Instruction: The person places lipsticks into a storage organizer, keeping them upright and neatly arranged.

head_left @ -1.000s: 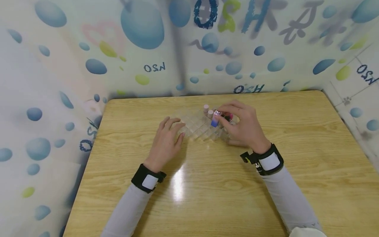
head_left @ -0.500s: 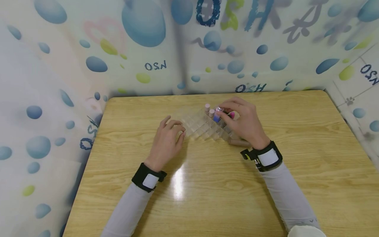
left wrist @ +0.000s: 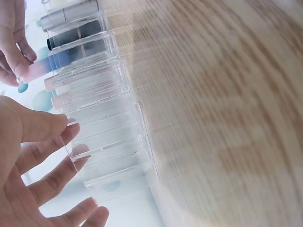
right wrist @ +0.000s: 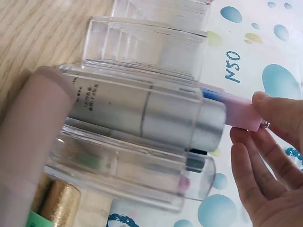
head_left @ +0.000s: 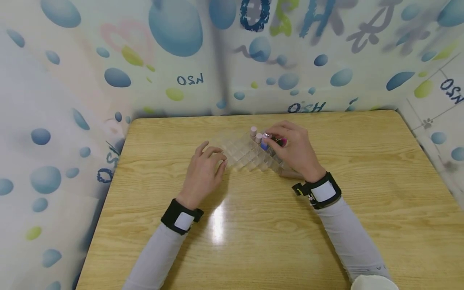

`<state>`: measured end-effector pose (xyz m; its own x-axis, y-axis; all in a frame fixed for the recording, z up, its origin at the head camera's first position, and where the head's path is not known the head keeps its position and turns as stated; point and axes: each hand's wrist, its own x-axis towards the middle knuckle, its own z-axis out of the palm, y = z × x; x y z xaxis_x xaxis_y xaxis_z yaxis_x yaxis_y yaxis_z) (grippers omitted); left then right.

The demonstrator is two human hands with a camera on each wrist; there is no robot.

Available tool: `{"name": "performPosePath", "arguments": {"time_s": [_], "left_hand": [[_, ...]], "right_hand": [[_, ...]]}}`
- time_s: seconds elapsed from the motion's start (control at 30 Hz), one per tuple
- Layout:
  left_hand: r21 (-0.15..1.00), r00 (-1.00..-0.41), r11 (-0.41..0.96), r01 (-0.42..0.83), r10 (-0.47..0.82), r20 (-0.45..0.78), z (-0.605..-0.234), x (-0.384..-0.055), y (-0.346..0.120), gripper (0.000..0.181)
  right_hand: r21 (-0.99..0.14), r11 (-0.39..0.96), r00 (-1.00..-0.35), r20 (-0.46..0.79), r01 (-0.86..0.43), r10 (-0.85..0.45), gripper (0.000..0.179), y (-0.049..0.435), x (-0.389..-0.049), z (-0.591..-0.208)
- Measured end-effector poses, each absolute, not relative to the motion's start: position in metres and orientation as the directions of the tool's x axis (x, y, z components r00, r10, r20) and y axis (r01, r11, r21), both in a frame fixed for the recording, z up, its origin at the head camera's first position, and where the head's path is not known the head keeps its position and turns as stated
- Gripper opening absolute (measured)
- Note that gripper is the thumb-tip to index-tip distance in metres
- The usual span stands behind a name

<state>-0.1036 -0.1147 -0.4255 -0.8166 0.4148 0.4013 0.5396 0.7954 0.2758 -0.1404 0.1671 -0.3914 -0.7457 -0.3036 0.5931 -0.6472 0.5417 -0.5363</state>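
Note:
A clear plastic lipstick organizer (head_left: pixel 235 153) with rows of compartments stands on the table. My left hand (head_left: pixel 203 173) is at its left end, thumb and fingers pinching the clear wall in the left wrist view. In my right hand (head_left: pixel 295 147) the fingertips pinch the pink end of a pink-and-blue lipstick tube (right wrist: pixel 241 112). The tube's blue end (left wrist: pixel 59 60) is in a compartment at the organizer's right part. Two pale-pink-capped tubes (head_left: pixel 253 131) stand beside it. A silver tube (right wrist: pixel 156 109) and a dark tube (left wrist: pixel 78 34) sit in nearby compartments.
A mauve tube (right wrist: pixel 33 137) lies on the wooden table (head_left: pixel 253 237) at the organizer's right end. Near it is a glittery gold tube (right wrist: pixel 61 203) with a green part. A patterned wall covering (head_left: pixel 282 52) rises behind the table.
My right hand has lowered the pink-and-blue lipstick tube, and less of its blue part shows above the organizer. The left hand has stayed almost in place at the left end.

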Motion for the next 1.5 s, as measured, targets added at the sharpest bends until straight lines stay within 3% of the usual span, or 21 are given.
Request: {"name": "performPosePath", "arguments": {"time_s": [1.5], "left_hand": [[0.253,-0.813,0.801,0.542,0.424,0.400,-0.425,-0.104,-0.113,0.018]], "right_hand": [[-0.603,0.623,-0.862,0.423,-0.499,-0.280,0.013,0.164,-0.142,-0.409]]}}
